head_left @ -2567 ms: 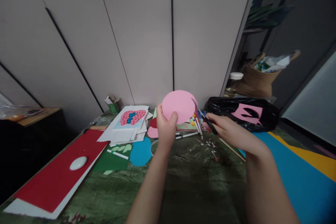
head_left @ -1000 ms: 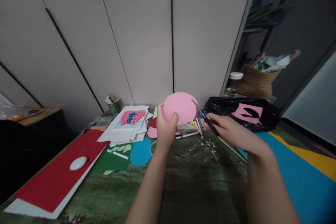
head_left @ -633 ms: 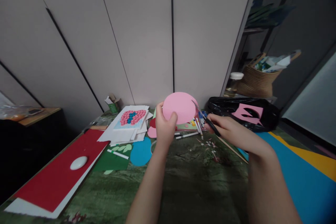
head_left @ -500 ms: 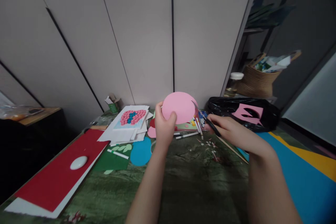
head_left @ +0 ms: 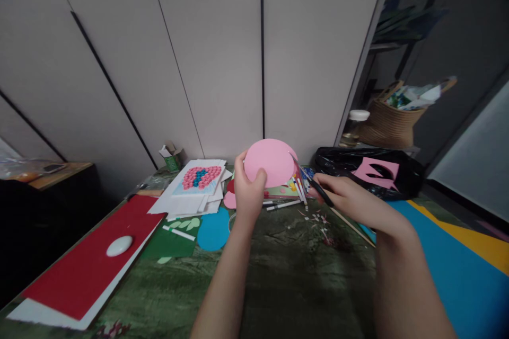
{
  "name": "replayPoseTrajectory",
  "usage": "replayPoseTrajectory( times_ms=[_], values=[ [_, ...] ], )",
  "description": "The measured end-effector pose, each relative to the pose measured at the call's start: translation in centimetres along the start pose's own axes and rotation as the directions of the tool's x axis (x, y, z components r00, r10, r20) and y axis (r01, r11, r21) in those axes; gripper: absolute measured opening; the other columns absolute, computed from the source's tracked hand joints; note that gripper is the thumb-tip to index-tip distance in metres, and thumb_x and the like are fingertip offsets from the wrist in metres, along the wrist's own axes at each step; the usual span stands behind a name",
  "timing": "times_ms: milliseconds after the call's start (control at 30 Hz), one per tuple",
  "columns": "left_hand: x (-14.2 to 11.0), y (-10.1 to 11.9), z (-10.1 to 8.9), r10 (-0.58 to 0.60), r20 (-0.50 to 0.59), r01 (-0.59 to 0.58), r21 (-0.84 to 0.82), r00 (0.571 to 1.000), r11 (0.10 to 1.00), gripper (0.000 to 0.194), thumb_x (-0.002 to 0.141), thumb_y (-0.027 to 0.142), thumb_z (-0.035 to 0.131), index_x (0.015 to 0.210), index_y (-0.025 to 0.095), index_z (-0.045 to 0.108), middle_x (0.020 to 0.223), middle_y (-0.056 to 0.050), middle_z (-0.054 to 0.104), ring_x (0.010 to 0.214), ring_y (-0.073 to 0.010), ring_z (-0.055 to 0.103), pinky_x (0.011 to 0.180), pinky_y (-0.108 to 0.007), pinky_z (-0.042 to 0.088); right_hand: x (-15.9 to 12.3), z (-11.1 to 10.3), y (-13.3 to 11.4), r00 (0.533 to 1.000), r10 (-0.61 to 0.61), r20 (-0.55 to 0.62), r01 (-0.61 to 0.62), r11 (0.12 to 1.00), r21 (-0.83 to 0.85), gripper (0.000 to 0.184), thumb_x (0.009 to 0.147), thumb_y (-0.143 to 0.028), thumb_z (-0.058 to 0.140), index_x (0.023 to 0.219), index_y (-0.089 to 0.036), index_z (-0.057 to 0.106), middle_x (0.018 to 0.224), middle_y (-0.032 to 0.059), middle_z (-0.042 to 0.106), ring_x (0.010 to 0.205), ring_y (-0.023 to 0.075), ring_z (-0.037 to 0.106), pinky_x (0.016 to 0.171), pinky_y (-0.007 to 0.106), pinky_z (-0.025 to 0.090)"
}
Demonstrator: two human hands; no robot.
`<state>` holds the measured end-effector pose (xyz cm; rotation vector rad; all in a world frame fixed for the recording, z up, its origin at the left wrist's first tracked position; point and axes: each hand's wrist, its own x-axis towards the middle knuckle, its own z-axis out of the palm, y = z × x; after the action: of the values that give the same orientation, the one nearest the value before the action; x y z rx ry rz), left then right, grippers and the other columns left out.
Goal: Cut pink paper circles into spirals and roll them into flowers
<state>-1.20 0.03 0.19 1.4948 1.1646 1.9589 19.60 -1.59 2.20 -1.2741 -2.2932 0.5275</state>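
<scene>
Green mottled table [head_left: 302, 291]: craft materials are spread along its far side and at both ends. Blue sheet [head_left: 449, 275]: laid flat at the right, partly overlain by the right forearm. Black plastic bag [head_left: 328, 158]: set at the far right, with a pink offcut [head_left: 363, 171] rested on top. Pink oval [head_left: 268, 162]: a smooth, thin sheet of paper or card, held up above the far middle of the table, its face turned to the viewer. It is judged very light and fairly stiff, easily creased by a hard pinch and easily torn at a thin edge; little slip is expected, and a broad, gentle hold near the rim, well away from the blades, is best suited. Left hand [head_left: 249, 185]: clamped on the oval's left side, the thumb pressed to the near face, the other fingers mostly hidden behind. Right hand [head_left: 338, 190]: closed around the dark handles of the scissors [head_left: 320, 193], whose tips are brought to the oval's right edge, where a narrow pink margin is seen; how far the blades are parted cannot be told. Paper scraps [head_left: 315, 219]: small, pale, strewn on the table below the scissors.
</scene>
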Motion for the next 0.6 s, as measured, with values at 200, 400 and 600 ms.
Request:
replayPoseTrajectory(
  times_ms=[200, 400, 600],
  values=[
    [0.07, 0.41, -0.16, 0.030, 0.047, -0.029, -0.009, 0.998, 1.000, 0.046, 0.071, 0.010, 0.050, 0.113, 0.027, 0.050, 0.121, -0.003, 0.051, 0.117, -0.0254, 0.045, 0.102, -0.043, 0.035, 0.09, 0.07, -0.19, 1.000, 0.012, -0.003, -0.012, 0.999, 0.037, 0.033, 0.088, -0.047, 0.037, 0.073, -0.020, 0.048, 0.070, 0.0003, 0.053, 0.065, 0.0143, 0.045, 0.058, 0.027, 0.034],
    [0.18, 0.64, -0.39, 0.024, 0.135, -0.025, 0.003, 0.990, 1.000, 0.050, 0.069, 0.008, 0.049, 0.115, 0.028, 0.051, 0.124, -0.003, 0.051, 0.119, -0.0273, 0.043, 0.102, -0.045, 0.034, 0.05, -0.08, -0.26, 1.000, 0.027, -0.012, -0.027, 0.999, 0.018, 0.029, 0.087, -0.045, 0.040, 0.075, -0.021, 0.049, 0.073, 0.0000, 0.055, 0.067, 0.0145, 0.046, 0.058, 0.027, 0.034],
    [0.19, 0.59, -0.48, 0.007, 0.182, -0.007, 0.001, 0.983, 1.000, 0.051, 0.068, 0.007, 0.048, 0.114, 0.028, 0.052, 0.124, -0.003, 0.052, 0.120, -0.0267, 0.042, 0.103, -0.044, 0.034, 0.03, -0.08, -0.36, 0.999, 0.033, -0.027, -0.033, 0.999, 0.016, 0.026, 0.088, -0.042, 0.040, 0.075, -0.021, 0.047, 0.073, -0.0002, 0.055, 0.067, 0.0143, 0.046, 0.058, 0.027, 0.034]
  ],
)
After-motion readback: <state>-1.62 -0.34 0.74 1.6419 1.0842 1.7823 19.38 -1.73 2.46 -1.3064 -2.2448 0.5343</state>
